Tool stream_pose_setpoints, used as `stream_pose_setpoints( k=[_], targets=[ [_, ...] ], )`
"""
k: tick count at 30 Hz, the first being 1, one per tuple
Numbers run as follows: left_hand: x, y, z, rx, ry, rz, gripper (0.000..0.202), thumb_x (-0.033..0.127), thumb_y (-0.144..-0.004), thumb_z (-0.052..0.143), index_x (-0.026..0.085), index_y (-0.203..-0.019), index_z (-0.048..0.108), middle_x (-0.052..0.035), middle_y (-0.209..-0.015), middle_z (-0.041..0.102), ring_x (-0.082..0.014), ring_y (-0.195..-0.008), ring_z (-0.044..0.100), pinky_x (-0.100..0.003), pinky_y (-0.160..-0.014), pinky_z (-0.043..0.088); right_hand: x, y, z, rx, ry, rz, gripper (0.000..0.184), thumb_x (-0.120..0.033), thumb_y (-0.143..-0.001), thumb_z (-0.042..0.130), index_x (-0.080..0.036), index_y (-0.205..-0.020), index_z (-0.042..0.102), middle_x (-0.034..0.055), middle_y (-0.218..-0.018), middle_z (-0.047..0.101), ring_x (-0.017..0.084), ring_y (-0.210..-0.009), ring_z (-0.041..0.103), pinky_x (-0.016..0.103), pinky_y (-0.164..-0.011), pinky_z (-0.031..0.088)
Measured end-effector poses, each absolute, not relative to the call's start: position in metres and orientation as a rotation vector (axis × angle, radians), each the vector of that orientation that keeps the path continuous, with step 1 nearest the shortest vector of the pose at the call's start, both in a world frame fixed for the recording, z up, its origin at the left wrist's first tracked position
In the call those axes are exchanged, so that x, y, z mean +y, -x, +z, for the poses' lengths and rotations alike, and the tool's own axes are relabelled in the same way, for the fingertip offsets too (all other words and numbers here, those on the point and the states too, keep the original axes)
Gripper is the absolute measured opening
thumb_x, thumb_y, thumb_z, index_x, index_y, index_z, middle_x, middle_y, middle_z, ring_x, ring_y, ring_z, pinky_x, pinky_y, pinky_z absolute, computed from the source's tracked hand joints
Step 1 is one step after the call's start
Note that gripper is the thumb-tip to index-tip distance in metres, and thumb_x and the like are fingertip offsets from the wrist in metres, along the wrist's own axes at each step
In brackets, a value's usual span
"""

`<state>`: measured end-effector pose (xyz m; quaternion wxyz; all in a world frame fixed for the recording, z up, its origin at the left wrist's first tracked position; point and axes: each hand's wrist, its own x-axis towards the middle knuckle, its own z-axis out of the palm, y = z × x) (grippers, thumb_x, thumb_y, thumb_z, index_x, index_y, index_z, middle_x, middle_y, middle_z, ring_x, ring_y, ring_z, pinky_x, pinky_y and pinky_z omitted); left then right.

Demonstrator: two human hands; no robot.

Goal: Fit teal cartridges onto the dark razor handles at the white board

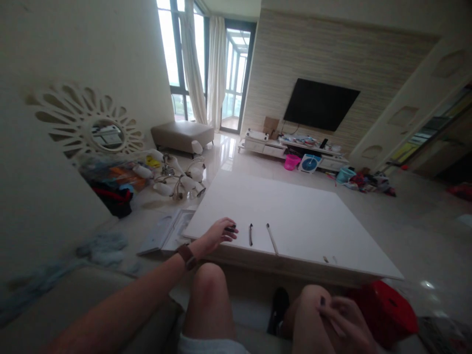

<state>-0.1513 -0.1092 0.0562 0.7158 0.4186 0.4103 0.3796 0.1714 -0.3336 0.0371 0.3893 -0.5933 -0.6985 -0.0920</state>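
My left hand [220, 232] reaches over the near left edge of the white table [283, 201]. Its bent fingers are around a small black object [230, 228], too small to name. Just right of that hand lies a thin dark stick-like item [251, 235]. A slim pale stick with a dark tip [272, 238] is beside it, its lower end by the table's front edge. My right hand [346, 319], low over my knee, pinches a small dark piece [322, 300] of unclear kind. Two tiny items, one of them brownish [325, 259], lie by the front edge.
A red stool-like object [393, 309] stands by the table's near right corner. Left of the table, a chandelier with several lamp shades [180, 182] rests on the floor, near an open white box [167, 231]. A padded bench [182, 135] is by the window.
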Motion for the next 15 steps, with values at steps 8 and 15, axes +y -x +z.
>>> stream_pose_setpoints(
  k=[8,15],
  targets=[
    [-0.046,0.204,0.004,0.961,-0.723,0.841,0.019,0.031,-0.08,0.055,0.013,-0.085,0.06,-0.0113,-0.079,0.069,-0.017,-0.06,0.065,-0.026,-0.057,0.047,-0.153,-0.051,0.05,-1.752,1.247,0.206,0.015,-0.014,-0.087,0.06,-0.023,-0.092,0.071,0.0031,-0.08,0.061,0.016,-0.074,0.058,0.028,-0.065,0.048],
    [-0.035,0.188,0.011,0.835,-0.703,0.852,0.024,0.034,-0.088,0.049,0.013,-0.087,0.062,-0.0089,-0.077,0.068,-0.0178,-0.062,0.066,-0.026,-0.059,0.048,-0.085,0.027,0.038,-1.648,1.096,0.516,0.012,-0.021,-0.084,0.067,-0.021,-0.096,0.07,0.0039,-0.091,0.064,0.015,-0.077,0.061,0.026,-0.064,0.052]
  ],
)
